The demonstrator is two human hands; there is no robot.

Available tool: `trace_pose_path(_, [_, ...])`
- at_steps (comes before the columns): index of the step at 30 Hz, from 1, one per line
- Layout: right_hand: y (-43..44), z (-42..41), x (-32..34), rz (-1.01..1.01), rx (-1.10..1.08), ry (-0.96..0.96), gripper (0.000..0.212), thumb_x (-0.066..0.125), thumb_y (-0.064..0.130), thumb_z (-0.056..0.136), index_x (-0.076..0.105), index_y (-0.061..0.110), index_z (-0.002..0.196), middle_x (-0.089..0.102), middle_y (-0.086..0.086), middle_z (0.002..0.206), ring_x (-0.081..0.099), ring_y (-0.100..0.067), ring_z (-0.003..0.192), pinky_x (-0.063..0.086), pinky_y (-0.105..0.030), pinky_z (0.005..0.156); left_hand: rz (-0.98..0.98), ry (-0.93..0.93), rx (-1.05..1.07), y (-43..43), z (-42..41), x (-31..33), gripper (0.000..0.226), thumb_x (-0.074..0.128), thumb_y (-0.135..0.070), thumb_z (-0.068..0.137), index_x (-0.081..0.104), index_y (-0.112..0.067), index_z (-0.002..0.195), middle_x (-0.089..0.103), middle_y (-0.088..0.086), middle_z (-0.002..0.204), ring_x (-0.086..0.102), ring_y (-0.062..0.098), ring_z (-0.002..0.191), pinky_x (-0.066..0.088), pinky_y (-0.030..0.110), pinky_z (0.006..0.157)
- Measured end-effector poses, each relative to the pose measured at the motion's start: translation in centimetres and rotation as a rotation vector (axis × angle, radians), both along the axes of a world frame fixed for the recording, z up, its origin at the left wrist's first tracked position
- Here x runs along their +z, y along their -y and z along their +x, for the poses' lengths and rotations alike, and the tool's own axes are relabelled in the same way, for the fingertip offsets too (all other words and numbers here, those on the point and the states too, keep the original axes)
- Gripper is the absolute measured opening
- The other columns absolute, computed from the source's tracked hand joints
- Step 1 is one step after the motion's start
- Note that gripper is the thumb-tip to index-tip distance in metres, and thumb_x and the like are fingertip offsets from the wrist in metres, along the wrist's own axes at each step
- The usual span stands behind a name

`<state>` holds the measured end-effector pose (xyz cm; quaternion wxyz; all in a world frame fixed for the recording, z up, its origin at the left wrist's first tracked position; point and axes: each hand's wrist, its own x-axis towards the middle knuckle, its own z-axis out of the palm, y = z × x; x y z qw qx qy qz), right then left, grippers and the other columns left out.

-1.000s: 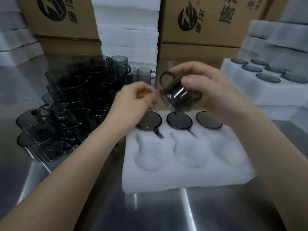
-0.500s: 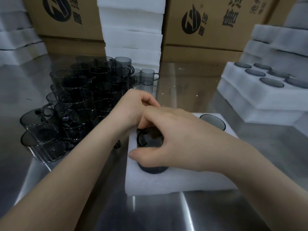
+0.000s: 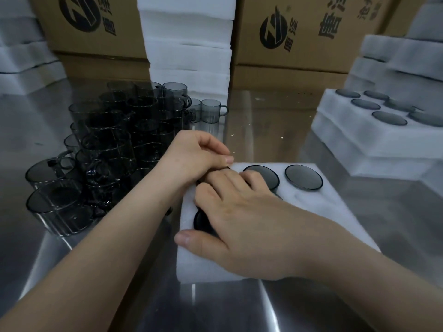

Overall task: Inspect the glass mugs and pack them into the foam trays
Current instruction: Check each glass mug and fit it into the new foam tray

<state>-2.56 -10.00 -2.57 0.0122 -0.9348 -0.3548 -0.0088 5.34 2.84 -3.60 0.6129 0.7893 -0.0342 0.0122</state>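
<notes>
down from mid-air a second ago, the smoky grey glass mug (image 3: 201, 222) now sits in the near-left pocket of the white foam tray (image 3: 206, 267), likely one push from packed. the right hand (image 3: 242, 226) lies flat over it, fingers (image 3: 224, 182) nearly straight and spread, pressing rather than gripping, thumb at the tray's edge. the left hand (image 3: 194, 159) curls at the far-left corner; whether it pinches anything cannot be told. a heap of loose mugs (image 3: 103, 149) waits on the steel counter (image 3: 119, 295).
</notes>
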Motion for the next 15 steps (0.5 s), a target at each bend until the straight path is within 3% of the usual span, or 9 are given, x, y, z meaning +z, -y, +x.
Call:
trace_pose_path(4, [-0.1,0.0,-0.2,-0.008,-0.006,0.015,0.042,0.007,0.067,0.084,0.017,0.027,0.092,0.032,0.004,0.111,0.027,-0.015,0.108,0.022,-0.044,0.106,-0.003,0.000,0.039,0.2,-0.1,0.1,0.013,0.081,-0.005,0.074,0.070,-0.009,0.078,0.067,0.004,0.068,0.060,0.005,0.053,0.050,0.014,0.055])
trace_pose_path(8, [-0.1,0.3,0.0,-0.002,0.002,-0.047,0.047,0.009,0.068,0.083,0.024,0.026,0.093,0.031,0.007,0.107,0.022,-0.010,0.103,0.019,-0.041,0.108,0.061,0.048,0.067,0.4,-0.2,0.0,0.016,0.082,-0.008,0.074,0.069,-0.015,0.076,0.071,0.006,0.076,0.065,0.011,0.066,0.054,0.022,0.070])
trace_pose_path(10, [0.1,0.9,1.0,0.047,-0.002,-0.214,0.055,0.014,0.072,0.079,0.036,0.025,0.097,0.035,0.010,0.108,0.026,-0.007,0.107,0.018,-0.039,0.110,0.176,0.143,0.124,0.5,-0.1,0.0,0.018,0.081,-0.012,0.075,0.067,-0.022,0.073,0.069,-0.002,0.071,0.063,0.008,0.067,0.051,0.022,0.072])
trace_pose_path(12, [0.7,1.8,2.3,0.164,0.004,-0.369,0.055,0.027,0.070,0.079,0.050,0.026,0.102,0.044,0.008,0.112,0.037,-0.010,0.112,0.027,-0.038,0.107,0.365,0.288,0.215,0.3,-0.2,0.5,0.017,0.075,-0.016,0.080,0.065,-0.026,0.070,0.065,-0.009,0.069,0.062,0.006,0.068,0.048,0.019,0.070])
trace_pose_path(15, [2.2,4.2,3.9,0.503,-0.018,-0.419,0.028,0.051,0.043,0.091,0.067,0.020,0.098,0.067,0.001,0.102,0.062,-0.015,0.099,0.049,-0.035,0.092,0.668,0.452,0.367,-0.7,-1.0,1.9,0.004,0.067,-0.022,0.083,0.066,-0.026,0.082,0.068,-0.003,0.084,0.063,0.025,0.084,0.050,0.034,0.072])
